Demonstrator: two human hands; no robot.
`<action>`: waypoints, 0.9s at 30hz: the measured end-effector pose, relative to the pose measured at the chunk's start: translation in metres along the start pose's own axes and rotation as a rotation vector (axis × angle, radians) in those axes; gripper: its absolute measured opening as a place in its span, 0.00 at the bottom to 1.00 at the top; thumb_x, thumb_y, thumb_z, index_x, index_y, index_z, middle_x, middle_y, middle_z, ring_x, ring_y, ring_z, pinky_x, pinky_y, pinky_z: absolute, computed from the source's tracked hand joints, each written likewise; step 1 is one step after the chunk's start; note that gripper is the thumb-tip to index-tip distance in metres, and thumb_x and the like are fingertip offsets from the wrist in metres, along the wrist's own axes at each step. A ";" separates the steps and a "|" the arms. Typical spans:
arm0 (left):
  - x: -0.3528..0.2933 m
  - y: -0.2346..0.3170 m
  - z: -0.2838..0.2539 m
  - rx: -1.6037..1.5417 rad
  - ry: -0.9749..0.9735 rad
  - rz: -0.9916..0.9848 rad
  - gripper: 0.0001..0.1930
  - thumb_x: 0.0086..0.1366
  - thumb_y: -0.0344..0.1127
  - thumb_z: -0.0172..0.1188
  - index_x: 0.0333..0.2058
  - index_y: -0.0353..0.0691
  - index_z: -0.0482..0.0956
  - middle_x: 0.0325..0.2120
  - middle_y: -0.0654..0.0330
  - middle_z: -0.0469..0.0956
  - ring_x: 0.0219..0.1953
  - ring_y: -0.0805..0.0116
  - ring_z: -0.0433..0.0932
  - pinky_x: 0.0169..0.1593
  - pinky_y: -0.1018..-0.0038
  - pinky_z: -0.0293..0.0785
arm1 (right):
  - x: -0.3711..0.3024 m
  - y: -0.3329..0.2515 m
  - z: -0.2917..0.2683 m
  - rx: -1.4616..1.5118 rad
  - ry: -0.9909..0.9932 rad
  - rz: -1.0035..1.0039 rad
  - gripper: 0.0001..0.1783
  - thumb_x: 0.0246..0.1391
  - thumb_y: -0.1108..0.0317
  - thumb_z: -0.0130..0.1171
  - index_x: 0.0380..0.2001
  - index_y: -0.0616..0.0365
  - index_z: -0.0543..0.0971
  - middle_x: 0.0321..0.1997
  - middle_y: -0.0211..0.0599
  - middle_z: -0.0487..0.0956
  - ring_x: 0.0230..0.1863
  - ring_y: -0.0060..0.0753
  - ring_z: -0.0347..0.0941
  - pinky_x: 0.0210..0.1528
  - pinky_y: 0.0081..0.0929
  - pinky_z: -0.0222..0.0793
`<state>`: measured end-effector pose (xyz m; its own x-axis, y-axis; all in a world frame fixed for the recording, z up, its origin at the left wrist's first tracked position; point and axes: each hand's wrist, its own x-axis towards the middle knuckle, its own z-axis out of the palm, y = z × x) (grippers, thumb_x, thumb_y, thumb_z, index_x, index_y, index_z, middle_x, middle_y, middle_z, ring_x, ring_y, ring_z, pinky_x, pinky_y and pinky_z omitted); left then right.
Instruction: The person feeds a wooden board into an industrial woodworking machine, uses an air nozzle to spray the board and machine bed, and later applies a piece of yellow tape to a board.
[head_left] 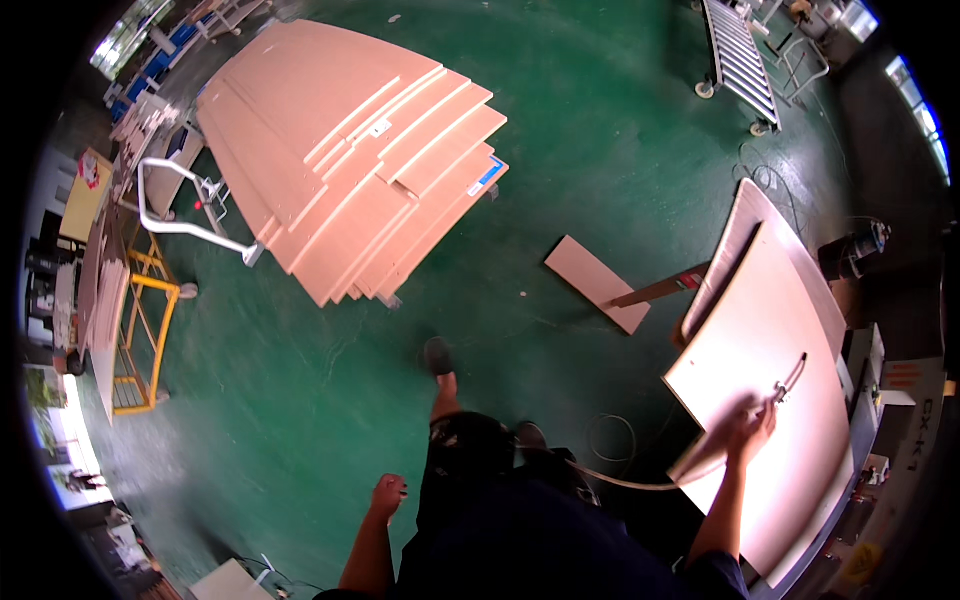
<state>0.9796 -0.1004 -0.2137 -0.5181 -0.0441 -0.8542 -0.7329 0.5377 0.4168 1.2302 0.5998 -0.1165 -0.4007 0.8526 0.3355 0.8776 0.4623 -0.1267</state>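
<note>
One small metal tool sat over the pale board rightward, your right hand gripping it, likely for control, while your left hand hung well apart, fingers curled in, seemingly empty.

1 blue-and-white label lay at the right corner of the brown board stack, 1 white handle beside its left edge; 1 roller conveyor stood near the green floor's upper-right corner.
</note>
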 end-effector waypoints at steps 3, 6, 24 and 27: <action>0.051 0.073 -0.034 0.162 -0.098 -0.050 0.16 0.62 0.44 0.56 0.37 0.33 0.74 0.31 0.54 0.77 0.32 0.64 0.77 0.38 0.69 0.75 | -0.018 -0.006 -0.014 -0.327 -0.023 0.105 0.28 0.58 0.59 0.52 0.59 0.63 0.66 0.64 0.50 0.64 0.66 0.51 0.56 0.66 0.51 0.53; 0.127 0.137 -0.085 0.419 -0.183 0.052 0.16 0.62 0.45 0.56 0.38 0.36 0.76 0.31 0.58 0.78 0.31 0.65 0.77 0.36 0.70 0.74 | -0.029 -0.047 -0.037 -0.348 -0.143 0.663 0.32 0.56 0.54 0.52 0.61 0.57 0.64 0.64 0.51 0.63 0.65 0.51 0.57 0.65 0.52 0.53; 0.283 0.430 -0.017 0.463 -0.226 0.401 0.18 0.60 0.49 0.59 0.37 0.38 0.78 0.31 0.52 0.80 0.35 0.60 0.79 0.40 0.65 0.74 | 0.040 -0.042 0.012 -0.215 -0.445 1.005 0.30 0.49 0.54 0.53 0.53 0.61 0.72 0.53 0.55 0.74 0.52 0.57 0.71 0.56 0.46 0.63; 0.309 0.474 -0.024 0.502 -0.137 0.412 0.18 0.60 0.48 0.57 0.36 0.37 0.78 0.27 0.51 0.80 0.29 0.58 0.79 0.34 0.63 0.74 | 0.143 -0.089 0.051 -0.350 -0.253 0.953 0.31 0.50 0.53 0.52 0.54 0.61 0.72 0.54 0.54 0.74 0.53 0.57 0.71 0.57 0.48 0.63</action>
<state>0.4617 0.1212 -0.2723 -0.6269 0.3384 -0.7018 -0.1755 0.8163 0.5504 1.0818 0.6930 -0.1045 0.4889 0.8719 0.0281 0.8701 -0.4897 0.0553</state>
